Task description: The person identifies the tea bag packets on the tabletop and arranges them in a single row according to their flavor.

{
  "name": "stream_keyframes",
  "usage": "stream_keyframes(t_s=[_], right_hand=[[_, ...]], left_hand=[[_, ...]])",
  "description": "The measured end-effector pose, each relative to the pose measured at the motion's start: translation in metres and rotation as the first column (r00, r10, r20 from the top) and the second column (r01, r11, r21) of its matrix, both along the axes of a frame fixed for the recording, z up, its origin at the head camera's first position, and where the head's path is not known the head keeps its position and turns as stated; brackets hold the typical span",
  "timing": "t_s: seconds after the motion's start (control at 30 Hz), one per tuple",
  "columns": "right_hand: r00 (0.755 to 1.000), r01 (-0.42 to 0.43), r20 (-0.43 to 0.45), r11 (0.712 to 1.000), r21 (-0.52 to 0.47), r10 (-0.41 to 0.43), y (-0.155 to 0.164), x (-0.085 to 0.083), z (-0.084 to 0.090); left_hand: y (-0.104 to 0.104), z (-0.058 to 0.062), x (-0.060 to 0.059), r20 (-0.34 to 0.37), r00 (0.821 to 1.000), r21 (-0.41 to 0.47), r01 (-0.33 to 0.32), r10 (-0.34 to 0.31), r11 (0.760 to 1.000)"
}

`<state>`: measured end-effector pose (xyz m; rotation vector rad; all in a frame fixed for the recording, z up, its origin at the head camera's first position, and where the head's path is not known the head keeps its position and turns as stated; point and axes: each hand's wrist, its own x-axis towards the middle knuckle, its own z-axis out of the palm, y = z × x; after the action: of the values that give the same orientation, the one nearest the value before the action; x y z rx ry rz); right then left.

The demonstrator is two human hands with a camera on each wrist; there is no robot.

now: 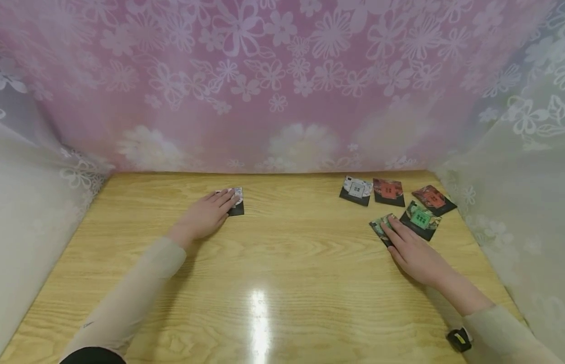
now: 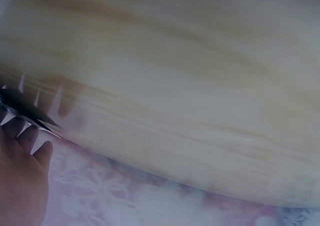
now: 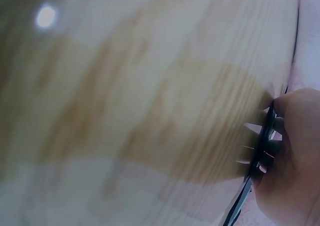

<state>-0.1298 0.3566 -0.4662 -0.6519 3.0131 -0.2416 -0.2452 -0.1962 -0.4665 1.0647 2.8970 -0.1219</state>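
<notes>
At the left of the wooden table, my left hand [image 1: 202,217] lies with extended fingers on a small flat white-and-black square packet [image 1: 237,210], covering its left part. Over on the right, the fingers of my right hand [image 1: 414,255] rest on a green-and-black packet [image 1: 377,227] and hide much of it. Touching or nearly touching that hand is another green-and-black packet [image 1: 420,218]. In the left wrist view, a dark packet edge [image 2: 25,111] shows at the fingertips. The right wrist view shows a thin dark edge [image 3: 239,201] beside the fingers.
Toward the back right lie a white-and-black packet [image 1: 356,190], a red-and-black packet [image 1: 389,191] and a second red one, tilted [image 1: 434,198]. A pink flowered curtain [image 1: 282,101] hangs along the table's [image 1: 282,263] back edge. Pale cloth [image 1: 528,202] borders the right side.
</notes>
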Motion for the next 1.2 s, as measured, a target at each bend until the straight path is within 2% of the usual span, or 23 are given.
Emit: stream_keyframes(t_s=[0.17,0.37,0.6,0.93,1.2], right_hand=[[1.0,0.008,0.026,1.0,0.002,-0.008,0.0,-0.001,0.001],[0.999,0.013,0.051,1.0,0.009,-0.014,0.001,-0.001,-0.001],[1.0,-0.003,0.001,1.0,-0.007,0.003,0.001,0.0,-0.001],[1.0,0.006,0.01,1.0,-0.002,-0.006,0.0,-0.001,0.0],[1.0,-0.004,-0.015,1.0,0.001,0.004,0.002,-0.001,-0.002]], left_hand=[[-0.021,0.001,0.007,-0.001,0.999,0.016,-0.032,0.032,0.999],[-0.04,0.0,0.017,-0.026,0.999,0.028,-0.033,0.034,0.999],[-0.059,0.001,0.022,-0.05,0.998,0.044,-0.023,0.026,0.999],[-0.077,0.008,0.029,-0.021,1.0,0.046,-0.012,0.013,0.999],[-0.087,0.006,0.031,-0.011,0.999,0.031,-0.031,0.031,0.999]])
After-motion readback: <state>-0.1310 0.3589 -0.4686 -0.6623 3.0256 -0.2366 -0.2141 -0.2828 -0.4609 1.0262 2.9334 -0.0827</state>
